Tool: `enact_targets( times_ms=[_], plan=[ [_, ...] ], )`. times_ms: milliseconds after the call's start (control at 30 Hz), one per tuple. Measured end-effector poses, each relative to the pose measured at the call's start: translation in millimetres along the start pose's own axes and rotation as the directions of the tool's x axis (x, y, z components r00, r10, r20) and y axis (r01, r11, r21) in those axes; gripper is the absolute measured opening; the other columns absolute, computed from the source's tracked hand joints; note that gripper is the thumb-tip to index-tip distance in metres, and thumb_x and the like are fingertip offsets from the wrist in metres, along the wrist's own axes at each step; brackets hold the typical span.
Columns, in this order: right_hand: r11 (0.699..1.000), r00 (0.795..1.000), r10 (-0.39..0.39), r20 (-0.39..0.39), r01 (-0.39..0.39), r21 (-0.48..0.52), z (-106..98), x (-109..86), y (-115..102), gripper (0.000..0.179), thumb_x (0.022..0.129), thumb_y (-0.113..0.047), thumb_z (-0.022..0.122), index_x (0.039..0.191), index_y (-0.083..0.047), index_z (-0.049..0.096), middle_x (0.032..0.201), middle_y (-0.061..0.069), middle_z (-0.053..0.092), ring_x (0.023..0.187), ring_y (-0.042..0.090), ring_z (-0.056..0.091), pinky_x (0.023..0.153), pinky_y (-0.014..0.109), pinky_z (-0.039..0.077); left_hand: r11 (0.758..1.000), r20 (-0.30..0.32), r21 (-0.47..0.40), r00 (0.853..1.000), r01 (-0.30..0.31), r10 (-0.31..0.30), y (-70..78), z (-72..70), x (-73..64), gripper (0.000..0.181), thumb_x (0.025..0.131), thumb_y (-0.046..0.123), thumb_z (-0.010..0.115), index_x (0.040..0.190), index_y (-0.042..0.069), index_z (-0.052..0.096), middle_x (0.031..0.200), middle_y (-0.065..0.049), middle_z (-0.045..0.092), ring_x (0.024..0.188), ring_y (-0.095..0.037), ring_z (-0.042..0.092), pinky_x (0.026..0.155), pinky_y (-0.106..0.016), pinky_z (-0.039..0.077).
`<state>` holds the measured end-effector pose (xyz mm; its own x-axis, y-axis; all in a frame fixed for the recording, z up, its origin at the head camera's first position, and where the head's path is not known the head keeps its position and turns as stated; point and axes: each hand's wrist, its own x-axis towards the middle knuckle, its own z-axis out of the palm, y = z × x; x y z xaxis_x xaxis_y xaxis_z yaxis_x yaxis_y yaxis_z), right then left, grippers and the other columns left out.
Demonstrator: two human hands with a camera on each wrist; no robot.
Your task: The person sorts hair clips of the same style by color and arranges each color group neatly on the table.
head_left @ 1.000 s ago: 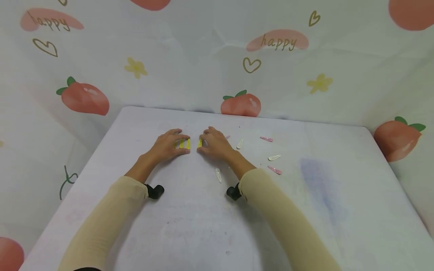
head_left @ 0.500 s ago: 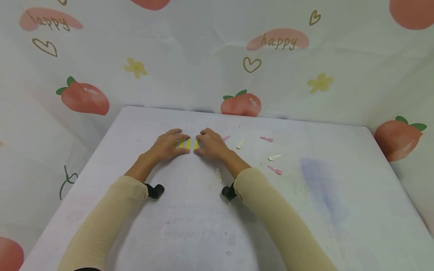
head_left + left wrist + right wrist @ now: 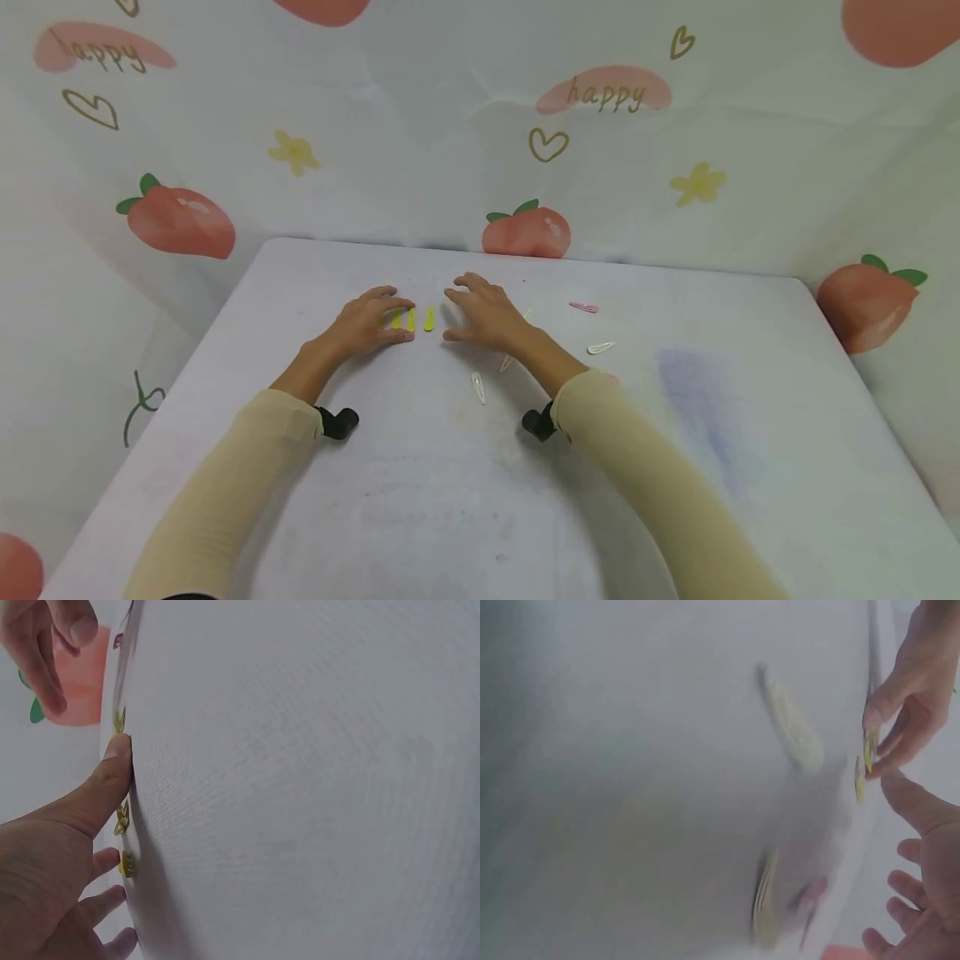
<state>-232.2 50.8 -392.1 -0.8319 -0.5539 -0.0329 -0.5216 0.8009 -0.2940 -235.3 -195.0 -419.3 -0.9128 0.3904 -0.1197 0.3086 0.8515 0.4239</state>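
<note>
Several yellow hair clips stand in a short row on the white table. My left hand (image 3: 378, 321) spans the row, thumb and forefinger at the two ends of one yellow hair clip (image 3: 411, 319). Another yellow clip (image 3: 397, 319) sits further inside that hand, partly covered. Just right of the left fingertips lies a separate yellow clip (image 3: 429, 318). My right hand (image 3: 486, 317) hovers beside it, thumb and fingers spread apart and holding nothing. In the left wrist view, yellow clips (image 3: 121, 817) show beyond the left thumb.
To the right lie white hair clips, one in front (image 3: 477, 387), one by the right wrist (image 3: 507, 362) and one further right (image 3: 600, 347). A pink clip (image 3: 583, 307) lies behind them. A patterned cloth (image 3: 420, 125) hangs behind the table's back edge.
The right hand first slid a yellow clip left toward the row, then let go of it and drew back to the right, fingers spreading. The left hand stays in place.
</note>
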Motion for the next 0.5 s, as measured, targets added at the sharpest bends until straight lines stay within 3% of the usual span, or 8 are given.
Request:
enact_targets(
  times_ms=[200,500],
  plan=[
    [0.998,0.998,-0.059,-0.034,0.06,0.031,-17,-35.0,28,0.065,0.089,-0.037,0.075,0.142,-0.006,0.054,0.149,0.013,0.045,0.142,0.027,0.034,0.114,0.05,0.03,1.0,-0.003,-0.009,1.0,-0.005,0.005,0.7,0.8,-1.6,0.059,0.089,0.036,0.075,0.14,0.011,0.057,0.155,-0.023,0.034,0.146,-0.041,0.024,0.112,-0.066,0.021],
    [0.997,0.996,-0.038,-0.086,0.043,0.061,-34,-114.1,91,0.056,0.087,-0.026,0.079,0.134,-0.002,0.062,0.142,0.018,0.051,0.136,0.035,0.043,0.108,0.056,0.035,1.0,-0.018,-0.009,1.0,-0.024,0.024,0.7,-1.1,-1.2,0.058,0.088,0.034,0.076,0.138,0.01,0.059,0.154,-0.024,0.036,0.145,-0.042,0.026,0.11,-0.067,0.022]
  ],
)
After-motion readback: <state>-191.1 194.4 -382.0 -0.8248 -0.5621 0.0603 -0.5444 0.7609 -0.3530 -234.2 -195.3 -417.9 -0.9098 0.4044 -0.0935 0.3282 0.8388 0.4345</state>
